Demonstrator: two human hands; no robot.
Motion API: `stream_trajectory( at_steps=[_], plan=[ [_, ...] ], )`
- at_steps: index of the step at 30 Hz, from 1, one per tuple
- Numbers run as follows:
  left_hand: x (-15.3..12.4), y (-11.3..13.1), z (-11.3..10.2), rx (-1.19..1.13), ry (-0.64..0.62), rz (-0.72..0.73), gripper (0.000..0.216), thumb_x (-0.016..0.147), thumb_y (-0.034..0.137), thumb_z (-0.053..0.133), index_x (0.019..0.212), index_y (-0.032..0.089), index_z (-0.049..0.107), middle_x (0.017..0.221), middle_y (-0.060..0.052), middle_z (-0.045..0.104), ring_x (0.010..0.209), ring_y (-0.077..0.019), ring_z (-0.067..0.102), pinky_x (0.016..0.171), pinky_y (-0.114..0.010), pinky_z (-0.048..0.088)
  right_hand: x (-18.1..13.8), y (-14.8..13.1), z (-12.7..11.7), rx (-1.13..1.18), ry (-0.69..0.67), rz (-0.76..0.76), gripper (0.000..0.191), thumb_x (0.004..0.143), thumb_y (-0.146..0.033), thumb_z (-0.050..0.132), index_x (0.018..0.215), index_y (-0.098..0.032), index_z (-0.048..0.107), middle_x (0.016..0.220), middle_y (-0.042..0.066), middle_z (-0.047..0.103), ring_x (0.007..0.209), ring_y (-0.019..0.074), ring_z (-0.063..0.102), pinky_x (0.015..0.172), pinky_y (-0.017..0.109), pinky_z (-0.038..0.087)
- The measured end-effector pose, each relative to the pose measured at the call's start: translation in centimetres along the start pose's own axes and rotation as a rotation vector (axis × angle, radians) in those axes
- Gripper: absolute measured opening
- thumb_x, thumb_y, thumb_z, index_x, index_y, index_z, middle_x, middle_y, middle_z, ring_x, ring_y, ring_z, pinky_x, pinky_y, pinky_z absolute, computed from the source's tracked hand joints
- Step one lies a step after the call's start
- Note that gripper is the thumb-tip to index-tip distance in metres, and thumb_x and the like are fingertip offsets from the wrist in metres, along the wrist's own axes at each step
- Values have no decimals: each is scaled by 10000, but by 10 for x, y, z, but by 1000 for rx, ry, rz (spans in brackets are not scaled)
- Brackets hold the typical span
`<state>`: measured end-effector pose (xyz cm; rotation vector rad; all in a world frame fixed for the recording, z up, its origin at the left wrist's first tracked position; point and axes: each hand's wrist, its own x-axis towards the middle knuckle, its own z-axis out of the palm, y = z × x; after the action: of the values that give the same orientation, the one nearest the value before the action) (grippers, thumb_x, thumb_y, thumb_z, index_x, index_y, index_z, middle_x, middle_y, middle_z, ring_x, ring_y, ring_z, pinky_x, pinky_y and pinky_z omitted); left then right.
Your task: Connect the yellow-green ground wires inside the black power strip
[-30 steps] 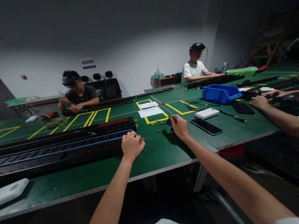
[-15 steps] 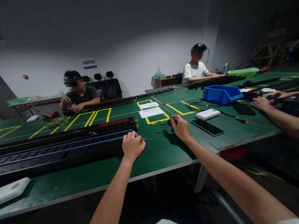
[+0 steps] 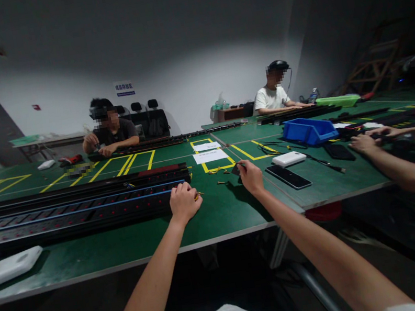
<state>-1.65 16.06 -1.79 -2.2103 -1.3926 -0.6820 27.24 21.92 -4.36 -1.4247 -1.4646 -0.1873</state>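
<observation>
Rail (image 3: pixel 121 210), dark, likely stiff and best held by its sides, lies near your tabletop's (image 3: pixel 219 225) front edge, left grip (image 3: pixel 185 201) at its end, closure unclear, right grip (image 3: pixel 251 175) pinching a small dark piece (image 3: pixel 235 170).

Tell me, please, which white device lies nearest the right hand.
The white device just behind the light-rimmed phone, right of the right hand; the front one and back one lie far left.

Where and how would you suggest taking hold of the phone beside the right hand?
I would pinch the long edges of the phone near its closer end, coming from the near side: it lies flat and slim, and the white power bank sits close by its far end.
</observation>
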Motion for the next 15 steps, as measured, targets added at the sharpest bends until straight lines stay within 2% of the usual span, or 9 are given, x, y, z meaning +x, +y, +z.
stream_trajectory(
  at_steps=[5, 15],
  plan=[
    [0, 0, 0, 4, 4, 2, 205, 876, 337, 602, 779, 205, 723, 933, -91, 612, 915, -256, 538, 761, -418, 374, 1, 1, 2, 15, -1, 12, 451, 1017, -456, 366, 1067, -160, 703, 903, 147, 754, 809, 282, 675, 745, 348, 468],
    [0, 0, 1, 7, 1, 1, 216, 878, 345, 601, 788, 198, 731, 937, -87, 613, 920, -254, 536, 762, -419, 372, 1, 1, 3, -3, -5, 42, 446, 1023, -437, 353, 1094, -145, 682, 984, 171, 755, 831, 278, 681, 748, 344, 460]
  ],
)
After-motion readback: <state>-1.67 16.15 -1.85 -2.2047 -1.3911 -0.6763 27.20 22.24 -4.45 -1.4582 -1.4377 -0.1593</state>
